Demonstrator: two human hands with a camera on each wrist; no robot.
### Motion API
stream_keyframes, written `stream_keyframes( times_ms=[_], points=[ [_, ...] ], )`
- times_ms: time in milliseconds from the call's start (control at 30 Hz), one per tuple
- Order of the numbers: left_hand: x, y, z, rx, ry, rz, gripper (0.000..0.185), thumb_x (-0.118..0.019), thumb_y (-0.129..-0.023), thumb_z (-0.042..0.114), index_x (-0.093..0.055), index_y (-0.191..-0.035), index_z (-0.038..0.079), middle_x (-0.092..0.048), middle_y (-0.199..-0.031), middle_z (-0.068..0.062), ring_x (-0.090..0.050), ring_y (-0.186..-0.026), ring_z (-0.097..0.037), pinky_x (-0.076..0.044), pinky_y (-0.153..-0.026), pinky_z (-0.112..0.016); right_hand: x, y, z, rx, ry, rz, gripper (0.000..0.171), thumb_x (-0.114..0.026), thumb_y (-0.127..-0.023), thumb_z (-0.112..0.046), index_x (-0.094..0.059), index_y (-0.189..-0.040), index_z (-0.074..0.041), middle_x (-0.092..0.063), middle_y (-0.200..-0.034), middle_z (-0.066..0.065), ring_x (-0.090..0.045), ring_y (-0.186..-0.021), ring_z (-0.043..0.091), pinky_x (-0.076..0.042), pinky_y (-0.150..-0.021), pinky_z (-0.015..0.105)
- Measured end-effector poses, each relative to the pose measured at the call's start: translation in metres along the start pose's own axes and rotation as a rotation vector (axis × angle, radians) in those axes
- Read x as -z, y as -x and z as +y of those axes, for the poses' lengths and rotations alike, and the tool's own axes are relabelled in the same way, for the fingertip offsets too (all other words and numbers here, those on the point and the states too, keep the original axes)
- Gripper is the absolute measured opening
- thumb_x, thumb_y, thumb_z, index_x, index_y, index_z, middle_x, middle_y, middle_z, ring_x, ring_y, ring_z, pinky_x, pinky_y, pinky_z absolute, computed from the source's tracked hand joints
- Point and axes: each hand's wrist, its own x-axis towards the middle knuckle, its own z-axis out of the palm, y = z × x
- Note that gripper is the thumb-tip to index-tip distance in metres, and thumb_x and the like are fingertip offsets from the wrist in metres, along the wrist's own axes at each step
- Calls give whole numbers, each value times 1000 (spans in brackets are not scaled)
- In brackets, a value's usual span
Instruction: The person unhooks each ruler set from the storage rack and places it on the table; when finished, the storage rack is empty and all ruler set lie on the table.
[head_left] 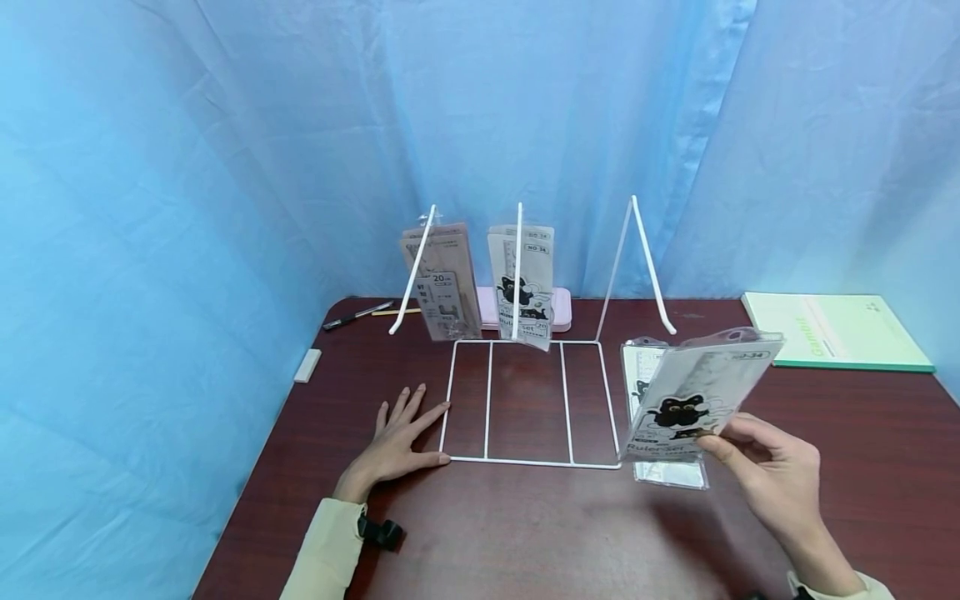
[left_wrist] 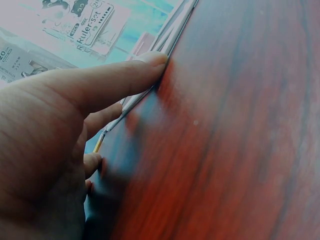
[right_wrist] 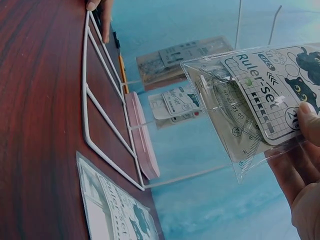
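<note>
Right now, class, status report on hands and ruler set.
Left hand flat, steadying white wire rack. Right hand pinches ruler set, lifted. Rack's right slot free.

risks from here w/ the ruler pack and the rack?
1. The right hand pinches the ruler pack only at its lower edge, in the air; that thin grip on slick plastic could slip.
2. The wire rack is light and only the left hand steadies it, fingertips at its left edge; a nudge may shift it.
3. Two packs already stand loosely between the uprights; a bump could tip them.
</note>
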Motion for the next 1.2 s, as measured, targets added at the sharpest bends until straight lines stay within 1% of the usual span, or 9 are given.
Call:
stream_keyframes(
  times_ms=[100,233,467,533,600,800,1000,1100,1200],
  points=[
    [0,0,0,2,0,-2,83,-74,-85,52,-38,-156,28,-8,-170,-15,3,-157,-43,6,-120,-71,5,-1,-2,-25,28,18,22,-72,-69,28,-70,-81,10,-70,-81,-25,-63,-65,-11,-50,-60,6],
    [0,1,-1,1,0,-1,83,-74,-85,52,-38,-156,28,-8,-170,-15,3,-157,-43,6,-120,-71,12,-3,-1,-19,28,46,23,-72,-70,28,-72,-85,10,-72,-79,-23,-65,-63,-10,-51,-59,7],
    [-1,1,-1,3,6,-4,84,-74,-85,51,-36,-156,29,-6,-171,-13,4,-158,-41,7,-120,-70,24,-5,6,-55,29,115,34,-71,-71,28,-76,-92,2,-74,-76,-20,-68,-58,-8,-50,-55,7],
    [0,2,0,0,13,-3,84,-74,-85,51,-36,-156,29,-7,-171,-14,4,-158,-42,7,-120,-70,28,-6,8,-68,53,141,36,-71,-70,28,-76,-92,-1,-74,-74,-21,-66,-56,-9,-49,-54,6],
    [0,2,0,0,16,-2,84,-75,-85,50,-36,-156,29,-7,-171,-14,3,-158,-42,7,-120,-70,32,-8,9,-82,52,165,38,-70,-70,29,-77,-93,0,-74,-73,-21,-66,-55,-8,-49,-53,6],
    [0,1,0,9,10,-6,85,-74,-84,52,-36,-156,29,-7,-171,-13,3,-158,-42,7,-120,-70,44,-16,12,-168,153,234,42,-72,-71,26,-78,-96,-8,-70,-70,-28,-64,-54,-11,-48,-53,6],
    [-1,0,-1,-2,10,4,83,-75,-85,50,-37,-156,28,-8,-170,-15,2,-158,-43,6,-120,-71,53,-21,15,-224,182,289,38,-73,-72,24,-77,-103,2,-70,-70,-28,-63,-56,-12,-47,-53,5],
    [-1,0,-1,-7,10,7,82,-74,-85,50,-38,-156,28,-9,-170,-16,1,-157,-43,6,-120,-71,56,-22,19,-252,200,290,39,-73,-73,23,-76,-105,1,-68,-70,-31,-63,-57,-13,-48,-53,5],
    [0,0,-1,-7,13,6,82,-74,-85,50,-38,-156,28,-8,-170,-16,2,-157,-43,6,-120,-71,59,-22,24,-288,173,289,40,-72,-74,23,-75,-108,2,-69,-70,-29,-65,-57,-11,-48,-53,5]
  ],
)
